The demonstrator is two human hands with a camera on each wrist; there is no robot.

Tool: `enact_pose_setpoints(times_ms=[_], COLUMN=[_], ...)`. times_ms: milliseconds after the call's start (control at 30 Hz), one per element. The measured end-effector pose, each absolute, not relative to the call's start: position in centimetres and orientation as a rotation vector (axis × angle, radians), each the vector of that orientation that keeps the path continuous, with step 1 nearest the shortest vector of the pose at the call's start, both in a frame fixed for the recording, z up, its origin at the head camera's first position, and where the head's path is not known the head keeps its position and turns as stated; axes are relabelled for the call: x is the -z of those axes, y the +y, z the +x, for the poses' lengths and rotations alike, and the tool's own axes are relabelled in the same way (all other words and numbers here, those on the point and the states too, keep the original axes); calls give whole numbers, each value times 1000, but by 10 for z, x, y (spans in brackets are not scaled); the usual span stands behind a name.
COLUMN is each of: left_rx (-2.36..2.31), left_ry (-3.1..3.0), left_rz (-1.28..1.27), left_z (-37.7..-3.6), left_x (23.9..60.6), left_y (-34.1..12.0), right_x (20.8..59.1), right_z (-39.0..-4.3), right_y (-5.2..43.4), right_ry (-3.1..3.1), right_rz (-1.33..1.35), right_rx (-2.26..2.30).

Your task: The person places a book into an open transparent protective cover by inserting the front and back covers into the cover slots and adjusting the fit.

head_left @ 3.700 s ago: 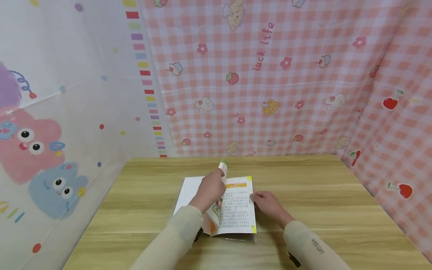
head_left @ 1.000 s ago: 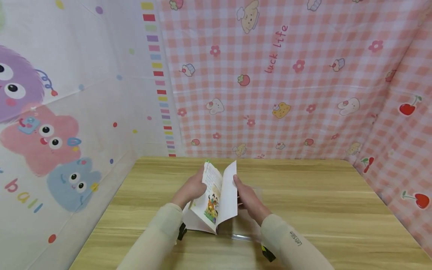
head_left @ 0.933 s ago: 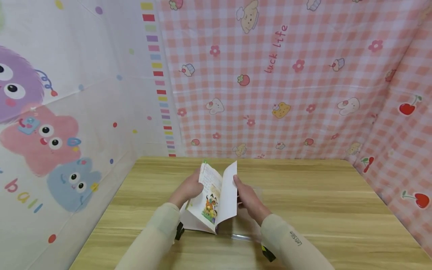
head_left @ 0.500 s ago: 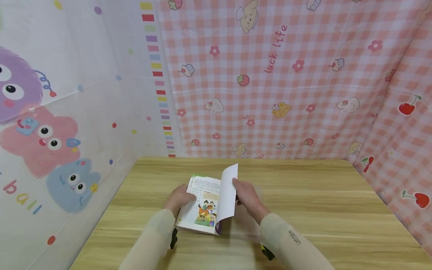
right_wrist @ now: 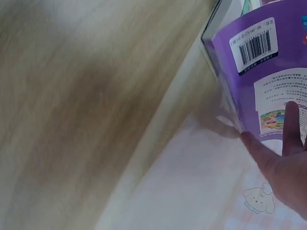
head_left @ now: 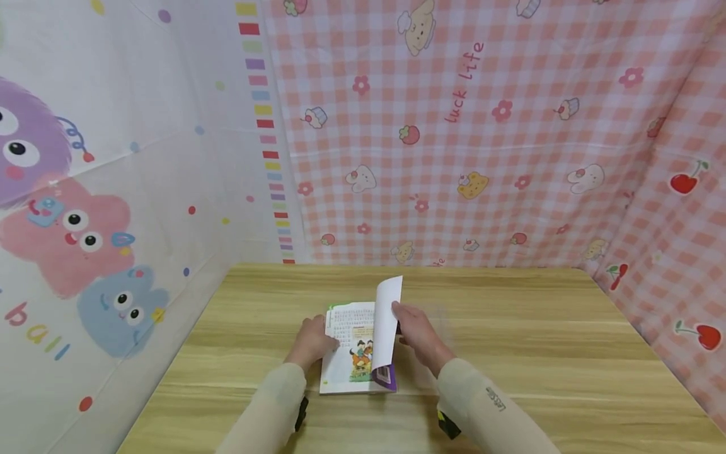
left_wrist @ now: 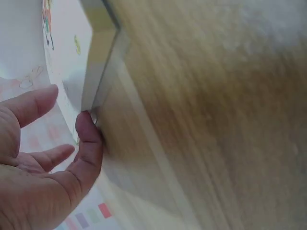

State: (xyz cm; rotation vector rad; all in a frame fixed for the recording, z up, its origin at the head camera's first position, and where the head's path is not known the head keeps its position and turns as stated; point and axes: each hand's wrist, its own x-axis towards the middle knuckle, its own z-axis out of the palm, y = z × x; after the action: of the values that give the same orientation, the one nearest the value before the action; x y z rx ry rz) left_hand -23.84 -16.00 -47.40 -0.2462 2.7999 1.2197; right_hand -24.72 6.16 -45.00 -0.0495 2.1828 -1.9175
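Note:
An open book lies on the table, its printed page with a coloured drawing facing up. My left hand holds the book's left edge, thumb over the page. In the left wrist view a bent finger touches the edge of the page block. My right hand pinches the raised back cover, thumb on its white inner side. Its purple outer side with a barcode shows in the right wrist view, two fingers against it. The other right fingers are cut off by the frame.
A clear plastic sheet lies faintly visible beside the book on the right. The wooden table is bordered by a pink checked cloth behind and a white printed cloth at left. Black wrist straps hang under the sleeves.
The left hand has brought the lifted pages down to the left, and they now lie flat. The book has straightened and shifted slightly right. The right hand still holds the cover raised.

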Motion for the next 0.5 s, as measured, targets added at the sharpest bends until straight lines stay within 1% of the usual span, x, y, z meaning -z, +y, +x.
enact_pose_setpoints(times_ms=[133, 233, 300, 367, 433, 500], left_rx=[-1198, -1074, -1037, -1083, -1230, -1355], left_ry=[2816, 2918, 2982, 2990, 2862, 2684], left_rz=[-193, -90, 23, 182, 304, 375], left_z=[-236, -233, -233, -235, -235, -236], left_x=[475, 474, 473, 472, 469, 466], left_y=[-158, -154, -150, -145, -139, -134], right_x=[456, 459, 459, 457, 455, 454], right_z=[-247, -246, -246, -245, -244, -244], right_y=[58, 55, 55, 56, 57, 58], right_ry=[2098, 2075, 2086, 2105, 2120, 2136], right_rz=[-49, -44, -29, -22, -8, -1], right_rx=[1947, 1968, 1967, 1951, 1938, 1928])
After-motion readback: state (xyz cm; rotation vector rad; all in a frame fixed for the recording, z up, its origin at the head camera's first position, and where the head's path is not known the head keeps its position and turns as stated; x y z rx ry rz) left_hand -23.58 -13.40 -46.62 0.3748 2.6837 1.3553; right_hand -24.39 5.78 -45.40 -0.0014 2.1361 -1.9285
